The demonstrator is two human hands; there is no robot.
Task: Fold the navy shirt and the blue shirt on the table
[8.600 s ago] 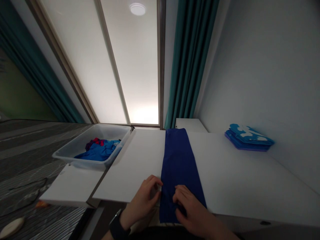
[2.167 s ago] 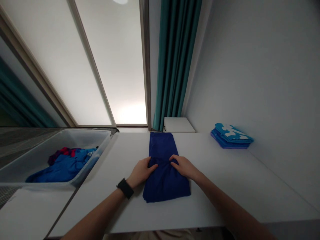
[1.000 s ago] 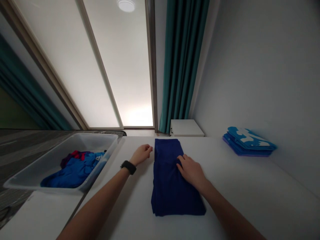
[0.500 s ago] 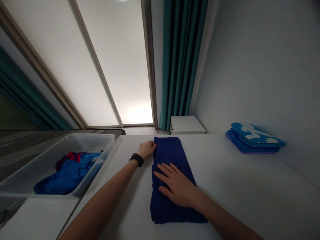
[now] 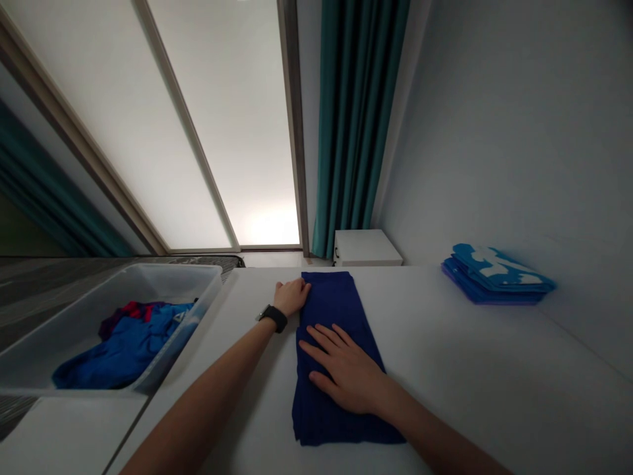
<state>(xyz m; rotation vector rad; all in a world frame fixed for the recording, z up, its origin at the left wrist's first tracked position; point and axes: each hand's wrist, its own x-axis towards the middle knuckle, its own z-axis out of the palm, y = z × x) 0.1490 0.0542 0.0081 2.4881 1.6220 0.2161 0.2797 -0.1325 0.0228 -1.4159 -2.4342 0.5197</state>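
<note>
Folded navy cloth [image 5: 329, 303], long strip, lying lengthwise on white tbl [image 5: 494, 369], mid-view.

Matte soft fabric, layered edges at near end. R hand [image 5: 349, 376] spread flat, fingers apart, pressed on near half of cloth, no pinch. L hand [image 5: 291, 297] loosely curled, no pinch, on tbl, touching cloth's L edge near far end; black watch [image 5: 273, 318] on wrist. Shallow clear plastic tub [image 5: 163, 267], rectangular, at L of tbl: holds crumpled bright-blue garment [image 5: 123, 359] w/ dark red garment [image 5: 131, 309] bunched at its far side. Far R on tbl: flat stack of folded blue items [image 5: 497, 277], white print on top, just by wall [image 5: 519, 132]. Teal curtain [image 5: 353, 132] behind tbl; small white cabinet [image 5: 366, 247] at its foot.
</note>
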